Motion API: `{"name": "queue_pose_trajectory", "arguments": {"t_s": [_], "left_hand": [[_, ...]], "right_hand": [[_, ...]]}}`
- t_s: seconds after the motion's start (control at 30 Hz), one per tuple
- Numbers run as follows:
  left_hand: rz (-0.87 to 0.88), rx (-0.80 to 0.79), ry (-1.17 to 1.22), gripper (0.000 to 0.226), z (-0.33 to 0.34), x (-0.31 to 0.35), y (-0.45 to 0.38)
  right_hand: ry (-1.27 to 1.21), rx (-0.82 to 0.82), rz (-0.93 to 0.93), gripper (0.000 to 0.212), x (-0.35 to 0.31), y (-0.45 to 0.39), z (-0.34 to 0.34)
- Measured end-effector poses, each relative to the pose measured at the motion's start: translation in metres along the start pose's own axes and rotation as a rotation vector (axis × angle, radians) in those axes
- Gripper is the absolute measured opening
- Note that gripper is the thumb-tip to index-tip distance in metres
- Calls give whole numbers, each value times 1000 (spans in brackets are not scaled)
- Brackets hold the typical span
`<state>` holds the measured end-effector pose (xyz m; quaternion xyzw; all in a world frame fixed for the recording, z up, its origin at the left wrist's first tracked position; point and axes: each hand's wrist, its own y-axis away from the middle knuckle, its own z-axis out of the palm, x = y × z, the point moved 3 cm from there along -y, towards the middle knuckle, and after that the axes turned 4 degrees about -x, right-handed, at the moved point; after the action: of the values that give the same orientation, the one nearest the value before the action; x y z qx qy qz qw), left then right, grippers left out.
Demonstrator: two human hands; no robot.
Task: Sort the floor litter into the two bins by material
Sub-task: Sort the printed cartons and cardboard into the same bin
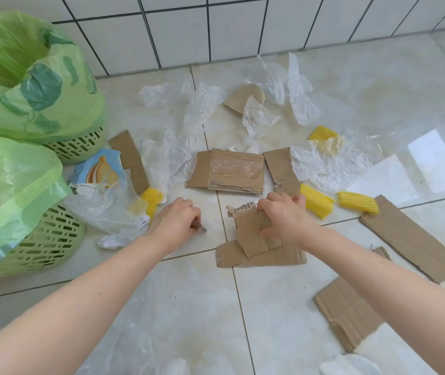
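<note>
Head view looked down on a pale tiled floor [283, 307] strewn with litter, a white tiled wall [216, 28] at the far edge. The right hand [286, 215] had its fingers curled round a torn cardboard scrap [251, 231], gripping it just above a flat folded cardboard piece [267, 257] that lay on the floor beneath. The left hand [179, 219] was low over the floor with its fingers curled together, pinching a small dark shred [199, 227] too small to identify. Two green perforated bins stood at the left, each lined with a green plastic bag: the far bin [80, 147] against the wall and the near bin [51, 239] closer to the left arm. Crumpled clear plastic [107, 209] and a printed snack wrapper [99, 169] lay just beside the near bin. Further out lay a taped cardboard panel [226, 173], a cardboard strip [130, 161] to its left and another [283, 169] to its right. Yellow foam sleeves were scattered about, one [153, 197] near the left hand and two [315, 203] [358, 203] to the right of the right hand. White crumpled plastic sheets [202, 104] lay near the wall, and long cardboard pieces [411, 239] rested at the right.
</note>
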<state>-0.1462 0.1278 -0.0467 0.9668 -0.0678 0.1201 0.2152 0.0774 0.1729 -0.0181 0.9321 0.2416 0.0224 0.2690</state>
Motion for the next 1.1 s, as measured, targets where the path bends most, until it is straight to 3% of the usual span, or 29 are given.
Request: {"name": "queue_pose_trajectory", "arguments": {"t_s": [0.1, 0.23, 0.33, 0.4, 0.53, 0.7, 0.93, 1.03, 1.1], "left_hand": [[-52, -2, 181, 10, 0, -2, 2], [-176, 45, 606, 4, -4, 11, 12], [-130, 10, 634, 7, 0, 29, 20], [-72, -21, 585, 12, 5, 41, 23], [22, -37, 426, 14, 13, 66, 20], [124, -84, 304, 21, 23, 92, 14], [175, -93, 124, 10, 41, 107, 11], [150, -53, 111, 11, 45, 108, 12], [122, -56, 109, 13, 45, 107, 10]], "right_hand": [[-255, 42, 6, 30, 6, 5, -19], [-766, 84, 25, 17, 23, 20, -43], [-999, 150, 11, 17, 37, 38, -59], [-1040, 162, -15, 4, 47, 54, -63], [-931, 114, 59, 25, 70, 85, -46], [-1033, 5, 178, 14, 90, 116, -5], [-401, -223, 244, 30, 117, 138, 49], [-273, -260, 178, 21, 123, 147, 69], [-150, -234, 135, 40, 126, 153, 82]]}}
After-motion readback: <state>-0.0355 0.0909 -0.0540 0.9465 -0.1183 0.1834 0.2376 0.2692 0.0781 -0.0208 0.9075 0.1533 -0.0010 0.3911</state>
